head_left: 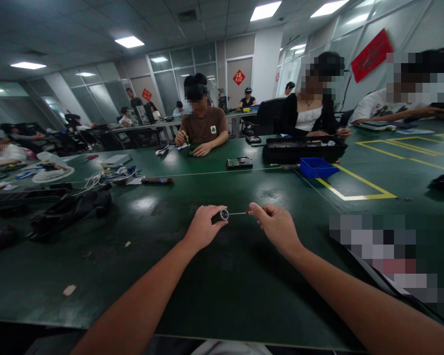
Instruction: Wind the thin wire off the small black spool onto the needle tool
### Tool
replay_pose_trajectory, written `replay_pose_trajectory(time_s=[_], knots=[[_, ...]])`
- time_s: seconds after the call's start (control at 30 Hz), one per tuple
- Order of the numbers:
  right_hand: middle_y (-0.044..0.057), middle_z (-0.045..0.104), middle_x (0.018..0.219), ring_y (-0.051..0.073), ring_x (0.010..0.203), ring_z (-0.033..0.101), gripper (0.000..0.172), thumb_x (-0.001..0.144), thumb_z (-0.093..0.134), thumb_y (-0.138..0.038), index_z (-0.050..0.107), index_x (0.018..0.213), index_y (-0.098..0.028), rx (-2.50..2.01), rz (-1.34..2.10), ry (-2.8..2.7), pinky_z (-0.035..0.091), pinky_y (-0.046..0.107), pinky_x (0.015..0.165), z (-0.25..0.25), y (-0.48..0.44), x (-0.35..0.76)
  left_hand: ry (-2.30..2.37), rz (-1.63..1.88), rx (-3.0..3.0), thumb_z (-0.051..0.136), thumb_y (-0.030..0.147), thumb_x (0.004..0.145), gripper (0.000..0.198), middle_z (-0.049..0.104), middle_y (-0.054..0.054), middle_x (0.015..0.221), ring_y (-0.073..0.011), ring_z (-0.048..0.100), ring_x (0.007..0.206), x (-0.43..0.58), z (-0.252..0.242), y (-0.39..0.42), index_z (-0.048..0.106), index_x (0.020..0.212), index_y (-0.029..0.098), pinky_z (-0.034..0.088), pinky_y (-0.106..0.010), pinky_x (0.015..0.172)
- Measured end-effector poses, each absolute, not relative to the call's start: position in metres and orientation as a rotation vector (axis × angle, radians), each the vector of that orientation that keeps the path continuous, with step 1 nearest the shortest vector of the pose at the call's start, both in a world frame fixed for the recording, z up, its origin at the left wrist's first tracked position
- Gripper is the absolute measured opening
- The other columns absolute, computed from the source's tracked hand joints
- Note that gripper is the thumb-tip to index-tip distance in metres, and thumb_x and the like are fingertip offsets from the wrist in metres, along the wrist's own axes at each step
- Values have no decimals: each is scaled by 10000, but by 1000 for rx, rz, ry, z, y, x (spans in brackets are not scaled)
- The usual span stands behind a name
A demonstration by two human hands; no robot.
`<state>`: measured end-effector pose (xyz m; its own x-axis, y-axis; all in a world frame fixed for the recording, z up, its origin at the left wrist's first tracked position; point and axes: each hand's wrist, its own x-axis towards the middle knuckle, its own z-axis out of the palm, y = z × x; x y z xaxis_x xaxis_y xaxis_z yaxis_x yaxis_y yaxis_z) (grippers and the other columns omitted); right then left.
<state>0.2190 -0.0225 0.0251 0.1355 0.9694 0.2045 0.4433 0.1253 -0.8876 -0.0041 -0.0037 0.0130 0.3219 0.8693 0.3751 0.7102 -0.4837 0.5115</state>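
My left hand (203, 227) is closed around a small dark cylindrical handle (222, 215) with a silver end, held just above the dark green table (222, 286). My right hand (277, 224) pinches the far end of a thin metal shaft (238, 213) with a small red tip, which points into the handle's end. Both hands are held level in the middle of the table, a short gap apart.
A blue bin (316, 167) and a long black tray (303, 149) lie at the back right near yellow floor-tape lines (355, 190). A circuit board (239, 162), a pen-like tool (157, 181), black bags (72, 207) and cables lie left. Several people sit across the table.
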Motion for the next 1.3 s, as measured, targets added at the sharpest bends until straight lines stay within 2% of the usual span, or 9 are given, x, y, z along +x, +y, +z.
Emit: replay_pose_trajectory(time_s=[0.13, 0.23, 0.33, 0.47, 0.73, 0.87, 1.07, 1.17, 1.3], knots=[[-17, 484, 433, 133, 420, 439, 560, 844, 550, -668, 550, 508, -220, -1497, 606, -1511, 312, 294, 465, 25, -23, 218, 1426, 903, 2365, 714, 252, 838, 375, 690, -50, 1181, -248, 597, 1102, -4, 12, -3, 652, 1208, 253, 382, -457, 1032], [-6, 550, 480, 145, 457, 488, 511, 858, 561, -625, 590, 548, -220, -1458, 546, -1574, 345, 302, 497, 27, -25, 217, 1428, 906, 2367, 718, 247, 835, 376, 693, -46, 1183, -243, 598, 1111, -5, 11, -2, 653, 1205, 253, 368, -461, 1045], [14, 659, 623, 175, 557, 579, 364, 864, 591, -550, 696, 751, -220, -1353, 573, -1620, 407, 311, 551, 26, -25, 217, 1448, 903, 2363, 717, 247, 835, 380, 694, -53, 1180, -245, 602, 1100, -5, 11, -2, 653, 1209, 249, 383, -461, 1029], [40, 726, 844, 210, 737, 659, 243, 859, 621, -436, 685, 967, -228, -1212, 682, -1609, 479, 339, 670, 24, -25, 217, 1448, 892, 2360, 713, 248, 838, 370, 693, -58, 1177, -248, 604, 1089, -5, 12, -3, 657, 1204, 246, 397, -463, 1015], [-12, 585, 569, 170, 529, 557, 403, 970, 382, -508, 664, 909, -227, -1256, 838, -1631, 420, 310, 563, 26, -24, 215, 1450, 882, 2352, 710, 253, 840, 384, 685, -61, 1193, -253, 594, 1108, -4, 10, -3, 650, 1220, 250, 376, -483, 1039], [-2, 611, 714, 182, 655, 585, 269, 945, 454, -433, 625, 1020, -239, -1192, 813, -1602, 437, 308, 610, 20, -22, 216, 1455, 866, 2354, 710, 258, 840, 390, 685, -63, 1190, -253, 597, 1105, -5, 10, -2, 646, 1225, 254, 373, -484, 1039], [5, 586, 732, 184, 687, 565, 313, 975, 400, -446, 622, 888, -243, -1170, 819, -1658, 449, 323, 657, 15, -20, 218, 1445, 850, 2346, 694, 269, 852, 384, 680, -57, 1193, -249, 590, 1117, -5, 8, -3, 639, 1232, 255, 353, -500, 1057], [26, 643, 836, 201, 754, 604, 201, 915, 518, -419, 602, 960, -242, -1170, 842, -1532, 475, 343, 700, 17, -20, 216, 1463, 811, 2339, 692, 279, 852, 380, 679, -59, 1187, -255, 590, 1123, -4, 8, -3, 641, 1228, 260, 313, -534, 1088], [45, 673, 868, 212, 807, 634, 250, 824, 652, -444, 624, 942, -225, -1114, 989, -1354, 507, 372, 773, 16, -16, 212, 1540, 800, 2308, 682, 293, 859, 382, 676, -67, 1185, -263, 591, 1128, -1, 11, -3, 628, 1236, 255, 269, -572, 1110]])
